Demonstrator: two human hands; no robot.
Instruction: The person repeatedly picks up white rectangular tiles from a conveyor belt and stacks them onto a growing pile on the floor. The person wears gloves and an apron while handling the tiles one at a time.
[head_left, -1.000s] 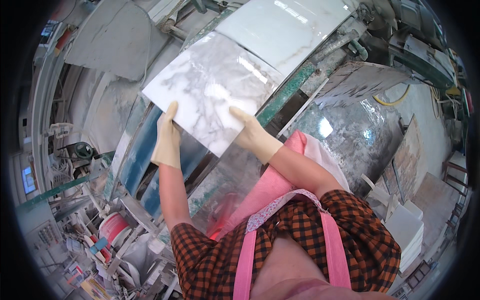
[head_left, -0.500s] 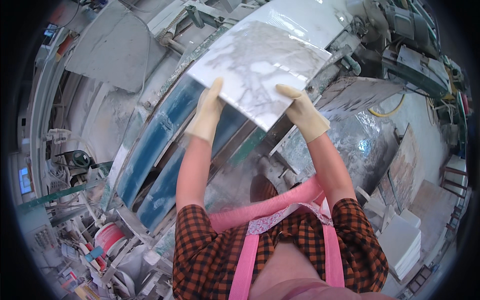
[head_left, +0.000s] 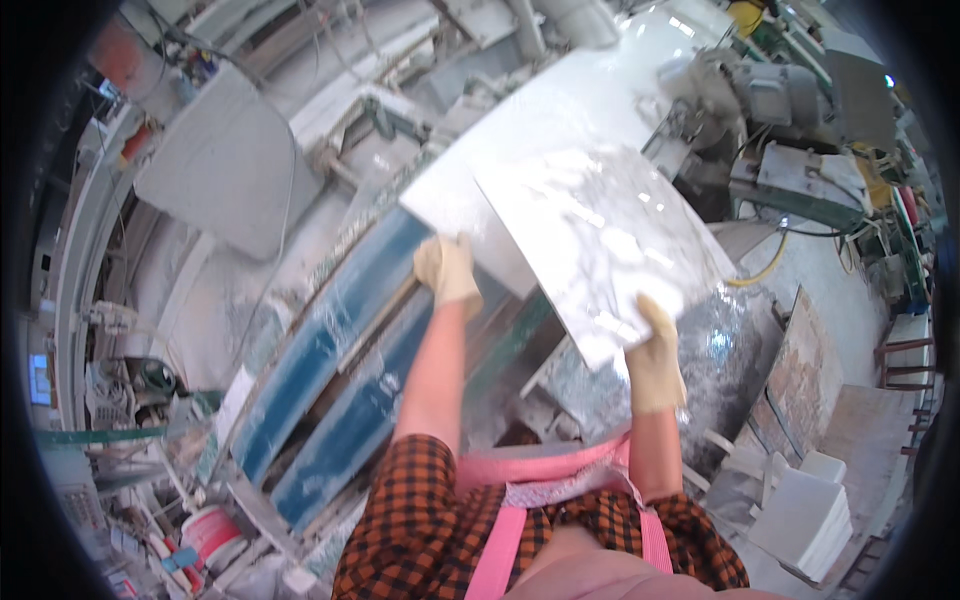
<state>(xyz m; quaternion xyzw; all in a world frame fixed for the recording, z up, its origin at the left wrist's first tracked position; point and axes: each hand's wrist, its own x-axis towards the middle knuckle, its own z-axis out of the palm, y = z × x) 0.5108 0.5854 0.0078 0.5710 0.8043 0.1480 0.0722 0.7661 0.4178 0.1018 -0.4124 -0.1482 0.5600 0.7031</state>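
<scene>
A glossy white marble tile with grey veins is tilted over the machine, bright with reflections. My right hand, in a cream rubber glove, grips its near right corner with the thumb on top; the fingers beneath are hidden. Under that tile, a plain white slab lies at the end of the blue belts. My left hand, gloved alike, is closed at the slab's near edge, the thumb by its top face. Its fingertips are out of sight.
Dusty machinery with motors stands at the far right. Pale stacked slabs stand at the lower right. A large grey slab leans at the upper left. A red and white bucket sits among clutter at the lower left.
The marble tile has swung right and toward me in my right hand. My left hand has come off it and drawn nearer; the white slab below now shows.
</scene>
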